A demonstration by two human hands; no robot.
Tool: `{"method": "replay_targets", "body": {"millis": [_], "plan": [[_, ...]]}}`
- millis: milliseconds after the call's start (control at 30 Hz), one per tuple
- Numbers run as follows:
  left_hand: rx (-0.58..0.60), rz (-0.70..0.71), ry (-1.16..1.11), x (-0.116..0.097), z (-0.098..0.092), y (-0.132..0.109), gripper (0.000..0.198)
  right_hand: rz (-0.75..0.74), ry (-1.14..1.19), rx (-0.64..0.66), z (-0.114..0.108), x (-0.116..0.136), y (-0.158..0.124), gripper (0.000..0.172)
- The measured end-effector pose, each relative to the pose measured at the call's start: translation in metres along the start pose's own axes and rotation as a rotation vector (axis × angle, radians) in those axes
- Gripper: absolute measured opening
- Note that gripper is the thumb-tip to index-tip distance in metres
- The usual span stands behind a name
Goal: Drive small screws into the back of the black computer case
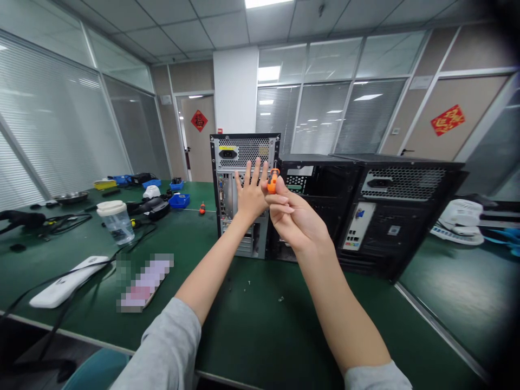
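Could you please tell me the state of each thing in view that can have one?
Left hand: open, fingers spread before the left computer case
Right hand: closed, pinching the orange tool
Orange tool: held up off the table
Left computer case: standing, power socket unplugged
Middle computer case: standing, gap in its back
Right computer case: standing, power socket unplugged
Plastic cup: standing, lid on
Ceiling light: lit

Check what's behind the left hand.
Rear of the leftmost computer case: mesh shows above the left hand, a power socket to its upper left. What the hand covers can't be seen.
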State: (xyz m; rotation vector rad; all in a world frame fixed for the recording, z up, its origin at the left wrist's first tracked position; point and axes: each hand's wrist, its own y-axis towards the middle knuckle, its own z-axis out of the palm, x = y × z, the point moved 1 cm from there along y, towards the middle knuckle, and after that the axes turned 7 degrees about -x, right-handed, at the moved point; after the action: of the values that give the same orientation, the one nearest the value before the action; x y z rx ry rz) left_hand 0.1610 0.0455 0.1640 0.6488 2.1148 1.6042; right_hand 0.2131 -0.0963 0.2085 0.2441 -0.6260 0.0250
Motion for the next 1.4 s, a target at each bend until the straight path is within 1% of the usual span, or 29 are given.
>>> {"method": "replay_targets", "body": {"millis": [67,267,500,667,800,933,1133,1233,1333,1400], "plan": [[0.010,0.000,-0.018,0.0002,0.0003,-0.0001,0.057,0.009,0.014,0.001,0.0004,-0.0001,-0.0003,0.017],[0.004,-0.021,-0.052,-0.0008,0.0010,-0.0003,0.055,0.021,-0.008,-0.008,0.0006,0.0007,-0.0004,0.013],[0.027,-0.016,-0.006,-0.0029,-0.0029,0.0001,0.055,0.000,-0.021,-0.012,-0.0002,0.0013,-0.0005,0.011],[0.051,-0.020,0.040,-0.0022,-0.0032,0.0013,0.055,0.009,-0.016,-0.008,0.0001,0.0018,-0.0010,0.013],[0.065,-0.024,0.041,-0.0031,-0.0039,0.0016,0.055,-0.003,-0.081,0.011,-0.0002,0.0029,-0.0017,0.011],[0.048,-0.009,0.081,-0.0031,-0.0035,0.0015,0.055,-0.013,-0.140,0.007,-0.0003,0.0044,-0.0024,0.011],[0.004,0.023,0.098,-0.0014,-0.0013,0.0001,0.053,0.011,-0.104,-0.009,0.0010,0.0048,-0.0043,0.013],[-0.011,0.023,0.089,-0.0012,-0.0005,-0.0007,0.054,0.009,-0.085,-0.018,0.0021,0.0047,-0.0055,0.017],[-0.005,0.015,0.068,-0.0019,-0.0011,-0.0007,0.055,0.002,-0.076,-0.019,0.0034,0.0055,-0.0067,0.021],[0.008,0.011,0.051,-0.0025,-0.0022,-0.0003,0.057,-0.020,-0.118,-0.017,0.0044,0.0065,-0.0072,0.021]]}}
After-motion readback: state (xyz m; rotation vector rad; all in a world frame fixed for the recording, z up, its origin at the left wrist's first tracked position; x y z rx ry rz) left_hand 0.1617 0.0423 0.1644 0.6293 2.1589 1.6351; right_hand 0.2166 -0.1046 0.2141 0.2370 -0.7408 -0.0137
